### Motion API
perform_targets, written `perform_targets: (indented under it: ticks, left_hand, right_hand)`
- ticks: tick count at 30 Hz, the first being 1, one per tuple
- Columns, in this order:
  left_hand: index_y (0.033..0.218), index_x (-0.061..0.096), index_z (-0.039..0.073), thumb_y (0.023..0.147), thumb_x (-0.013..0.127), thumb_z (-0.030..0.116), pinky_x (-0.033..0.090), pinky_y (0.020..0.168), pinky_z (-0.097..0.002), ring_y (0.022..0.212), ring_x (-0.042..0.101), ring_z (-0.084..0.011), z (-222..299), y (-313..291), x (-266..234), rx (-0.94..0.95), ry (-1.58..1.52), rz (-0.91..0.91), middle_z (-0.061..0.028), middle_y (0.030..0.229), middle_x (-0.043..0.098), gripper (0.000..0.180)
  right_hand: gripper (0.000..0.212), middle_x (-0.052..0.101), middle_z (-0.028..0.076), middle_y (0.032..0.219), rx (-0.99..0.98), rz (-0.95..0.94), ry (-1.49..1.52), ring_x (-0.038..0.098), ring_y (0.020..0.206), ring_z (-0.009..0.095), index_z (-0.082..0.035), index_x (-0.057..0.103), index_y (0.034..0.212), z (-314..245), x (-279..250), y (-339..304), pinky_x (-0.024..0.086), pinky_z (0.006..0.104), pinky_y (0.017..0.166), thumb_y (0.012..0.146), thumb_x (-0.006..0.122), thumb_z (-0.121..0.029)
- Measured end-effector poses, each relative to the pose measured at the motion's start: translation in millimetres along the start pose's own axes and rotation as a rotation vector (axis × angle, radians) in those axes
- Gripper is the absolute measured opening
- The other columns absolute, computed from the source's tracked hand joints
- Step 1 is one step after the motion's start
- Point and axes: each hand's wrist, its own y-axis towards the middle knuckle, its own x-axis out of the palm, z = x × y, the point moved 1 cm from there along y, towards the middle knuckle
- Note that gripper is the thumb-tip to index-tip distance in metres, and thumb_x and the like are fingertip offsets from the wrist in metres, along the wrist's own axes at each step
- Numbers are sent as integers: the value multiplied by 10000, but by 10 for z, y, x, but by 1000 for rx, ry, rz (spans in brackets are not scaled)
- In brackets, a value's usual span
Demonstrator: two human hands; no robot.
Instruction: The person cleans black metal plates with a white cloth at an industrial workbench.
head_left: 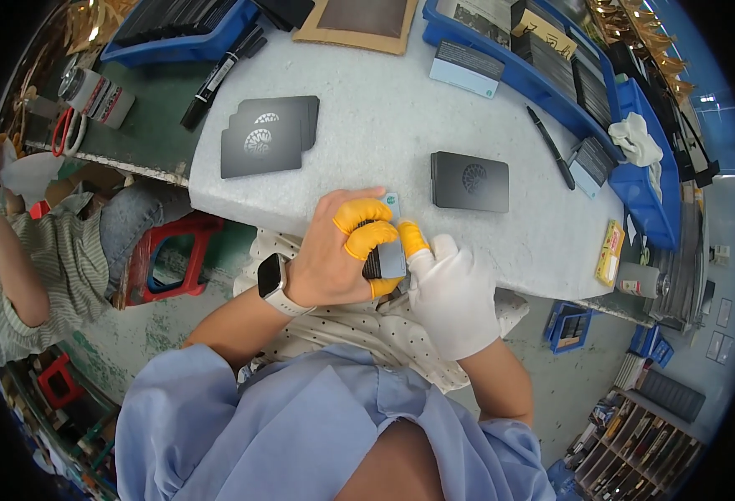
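My left hand (317, 259), with yellow finger cots and a watch on the wrist, grips a small stack of cards (391, 260) just off the table's near edge. The stack shows dark edges and a pale grey-blue face. My right hand (455, 305) wears a white glove with a yellow cot on one digit. Its fingers are curled, and the yellow tip presses at the stack's right side; some fingertips are hidden. A neat pile of dark cards (472, 182) lies ahead to the right. To the left are overlapping dark cards (261, 152) with a pale round print.
Card-filled blue trays (501, 63) line the far right, with a banded card stack (466, 70) and a pen (551, 146) nearby. A black marker (209, 90), white bottle (96, 96) and red-handled scissors (67, 132) lie left. Another person (67, 242) sits beyond a red stool (171, 259).
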Motion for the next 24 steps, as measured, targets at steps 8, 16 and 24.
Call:
perform_targets:
  ticks: [8, 16, 24]
  left_hand:
    - [1074, 622, 102, 550, 941, 180, 472, 937, -472, 1153, 647, -381, 11, -21, 20, -38, -47, 64, -103, 1165, 599, 618]
    - [1103, 610, 98, 554, 934, 179, 464, 953, -465, 1144, 615, -373, 53, 22, 21, -87, -13, 28, -125, 1226, 597, 642]
    - [1125, 576, 97, 590, 931, 159, 449, 997, -460, 1192, 605, -379, 61, 60, -16, -77, 107, -69, -153, 1327, 582, 645]
  right_hand:
    - [321, 536, 52, 835, -8, -82, 112, 576, 718, 239, -72, 722, 1152, -50, -21, -402, 470, 386, 561, 845, 680, -158]
    - [374, 563, 88, 832, 16, -252, 168, 597, 699, 284, -54, 721, 1197, -66, 115, -667, 476, 441, 577, 836, 668, -135]
    - [388, 636, 83, 806, 280, -160, 846, 628, 687, 245, -13, 720, 1234, 160, -66, -749, 508, 363, 629, 853, 648, -8]
